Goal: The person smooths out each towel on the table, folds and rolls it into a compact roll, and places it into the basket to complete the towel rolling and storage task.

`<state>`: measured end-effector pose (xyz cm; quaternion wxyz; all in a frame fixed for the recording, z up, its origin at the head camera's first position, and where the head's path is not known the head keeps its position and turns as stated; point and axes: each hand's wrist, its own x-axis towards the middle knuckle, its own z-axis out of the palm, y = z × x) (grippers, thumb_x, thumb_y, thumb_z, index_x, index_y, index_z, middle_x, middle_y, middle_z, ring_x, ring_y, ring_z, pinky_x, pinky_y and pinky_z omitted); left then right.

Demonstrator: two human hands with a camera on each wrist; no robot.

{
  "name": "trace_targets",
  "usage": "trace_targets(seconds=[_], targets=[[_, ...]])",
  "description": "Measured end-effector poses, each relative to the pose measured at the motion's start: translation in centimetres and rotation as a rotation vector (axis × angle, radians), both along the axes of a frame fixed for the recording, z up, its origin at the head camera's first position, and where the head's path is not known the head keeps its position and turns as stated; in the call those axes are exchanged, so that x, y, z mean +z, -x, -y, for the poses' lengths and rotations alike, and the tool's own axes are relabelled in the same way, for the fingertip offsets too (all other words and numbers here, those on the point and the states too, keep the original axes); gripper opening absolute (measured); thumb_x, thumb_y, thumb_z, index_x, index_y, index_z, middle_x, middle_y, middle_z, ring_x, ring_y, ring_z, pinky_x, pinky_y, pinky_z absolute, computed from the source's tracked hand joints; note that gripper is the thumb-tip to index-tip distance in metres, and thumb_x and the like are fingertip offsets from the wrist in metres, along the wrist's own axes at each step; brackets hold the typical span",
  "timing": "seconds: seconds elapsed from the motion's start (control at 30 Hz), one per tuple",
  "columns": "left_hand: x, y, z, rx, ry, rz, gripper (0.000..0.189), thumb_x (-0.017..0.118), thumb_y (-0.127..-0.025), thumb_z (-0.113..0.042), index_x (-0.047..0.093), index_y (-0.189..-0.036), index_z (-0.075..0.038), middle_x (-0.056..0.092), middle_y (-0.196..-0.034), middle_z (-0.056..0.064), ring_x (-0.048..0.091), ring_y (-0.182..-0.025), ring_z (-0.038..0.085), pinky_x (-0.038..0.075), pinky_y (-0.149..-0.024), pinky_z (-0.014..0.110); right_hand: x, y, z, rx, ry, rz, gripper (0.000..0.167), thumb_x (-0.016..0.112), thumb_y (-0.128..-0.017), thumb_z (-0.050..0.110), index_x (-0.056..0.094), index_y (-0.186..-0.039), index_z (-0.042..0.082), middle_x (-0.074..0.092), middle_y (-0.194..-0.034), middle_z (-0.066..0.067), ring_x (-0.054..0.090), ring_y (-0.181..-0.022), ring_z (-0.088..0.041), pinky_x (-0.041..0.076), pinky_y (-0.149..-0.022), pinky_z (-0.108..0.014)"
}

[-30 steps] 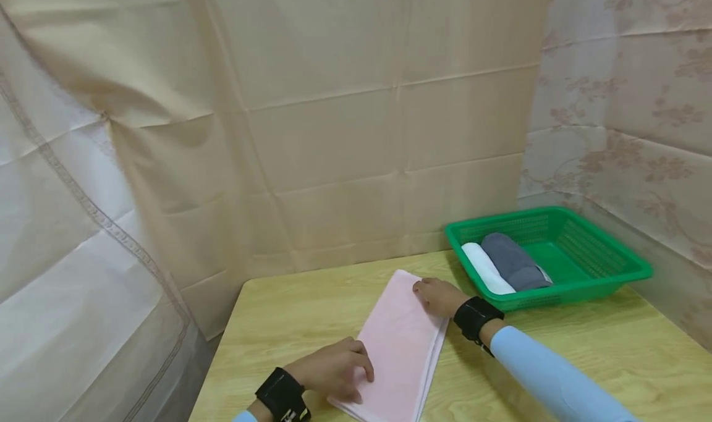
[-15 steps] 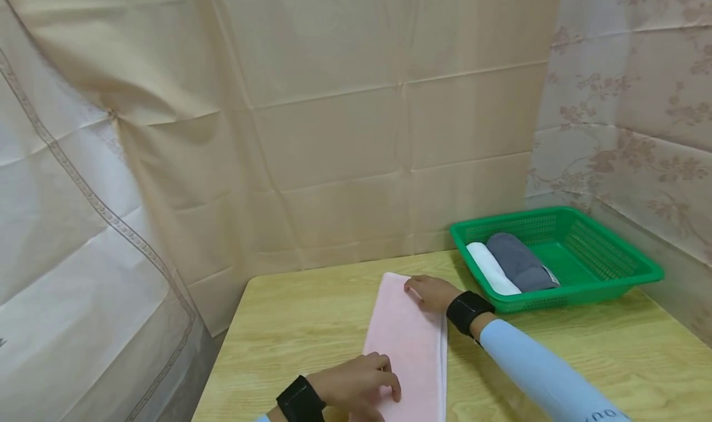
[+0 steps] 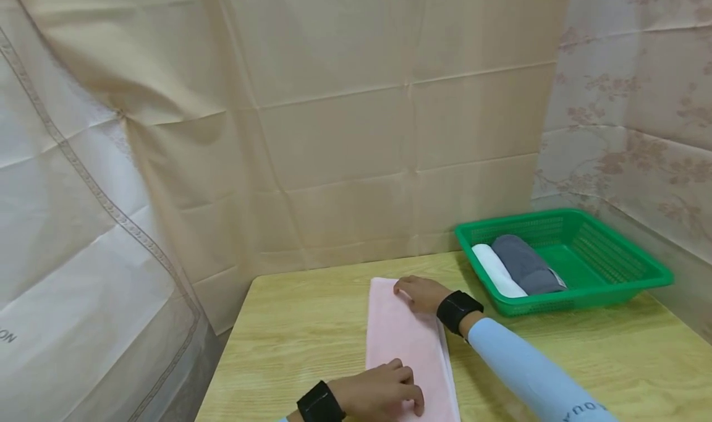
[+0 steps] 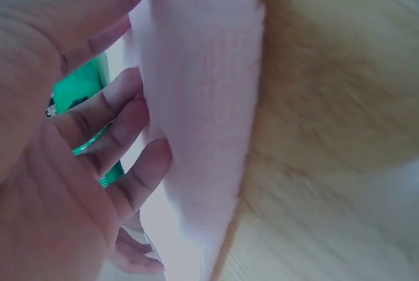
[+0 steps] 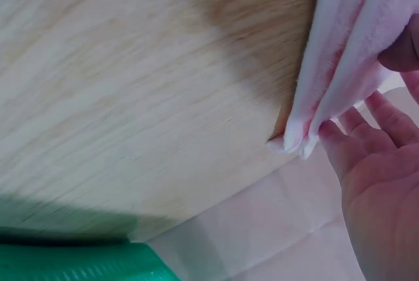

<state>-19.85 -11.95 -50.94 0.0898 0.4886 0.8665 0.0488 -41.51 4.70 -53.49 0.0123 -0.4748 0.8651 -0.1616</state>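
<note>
A pink towel, folded into a long strip, lies flat on the wooden table. My left hand is over its near part, and the left wrist view shows bent fingertips touching the pink cloth. At the far right corner, my right hand rests on the towel with fingers spread. In the right wrist view, layered white-trimmed edges show beside the thumb and fingers. Neither hand curls round the cloth.
Back right on the table stands a green plastic basket. A white rolled cloth and a grey rolled towel lie side by side at its left. Beige cloth hangs behind the table.
The towel has turned from a slant to nearly straight, its far end swinging left. My left hand has moved right and nearer; my right hand has shifted slightly left with the corner.
</note>
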Motion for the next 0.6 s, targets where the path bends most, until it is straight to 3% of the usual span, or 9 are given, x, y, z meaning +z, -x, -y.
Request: trace_targets(seconds=[0.17,0.3,0.4,0.47,0.6], targets=[[0.8,1.1,-0.2,-0.023,0.006,0.02,0.025,0.074,-0.095,-0.043,0.07,-0.114,-0.028,0.055,-0.101,-0.017,0.04,-0.095,-0.004,0.029,-0.082,0.006,0.2,0.1,-0.1,0.023,0.023,-0.006,0.045,0.067,-0.092,-0.007,0.06,-0.133,0.011,0.057,-0.141,-0.017,0.056,-0.128,-0.038,0.048,-0.101,-0.049],[1.3,3.7,0.6,0.033,-0.07,0.014,0.017,0.07,-0.099,-0.039,0.073,-0.109,-0.026,0.061,-0.1,-0.02,0.045,-0.097,-0.004,0.033,-0.087,0.01,0.7,0.4,-1.3,-0.054,0.075,-0.097,0.047,0.072,-0.09,-0.002,0.059,-0.135,0.006,0.06,-0.134,-0.021,0.059,-0.12,-0.041,0.052,-0.094,-0.052],[1.2,6.0,2.1,0.135,-0.141,0.013,0.011,0.067,-0.101,-0.032,0.072,-0.107,-0.024,0.062,-0.099,-0.02,0.049,-0.096,-0.002,0.036,-0.089,0.015,0.8,0.8,-2.4,-0.201,0.082,-0.163,0.042,0.074,-0.092,0.008,0.06,-0.132,0.004,0.062,-0.128,-0.022,0.061,-0.114,-0.042,0.054,-0.087,-0.053],[0.9,7.4,3.6,0.24,-0.181,0.028,0.008,0.068,-0.1,-0.028,0.072,-0.105,-0.023,0.063,-0.098,-0.019,0.051,-0.095,0.002,0.037,-0.089,0.019,0.7,1.1,-2.9,-0.286,0.062,-0.169,0.04,0.072,-0.095,0.014,0.059,-0.132,0.002,0.063,-0.123,-0.024,0.062,-0.109,-0.044,0.055,-0.085,-0.054],[0.1,9.5,6.6,0.459,-0.246,0.051,0.01,0.068,-0.101,-0.025,0.073,-0.106,-0.019,0.066,-0.102,-0.01,0.055,-0.1,0.013,0.042,-0.091,0.028,0.1,1.3,-3.1,-0.355,0.05,-0.024,0.047,0.071,-0.097,0.017,0.054,-0.136,-0.002,0.063,-0.119,-0.026,0.058,-0.109,-0.048,0.05,-0.092,-0.057]])
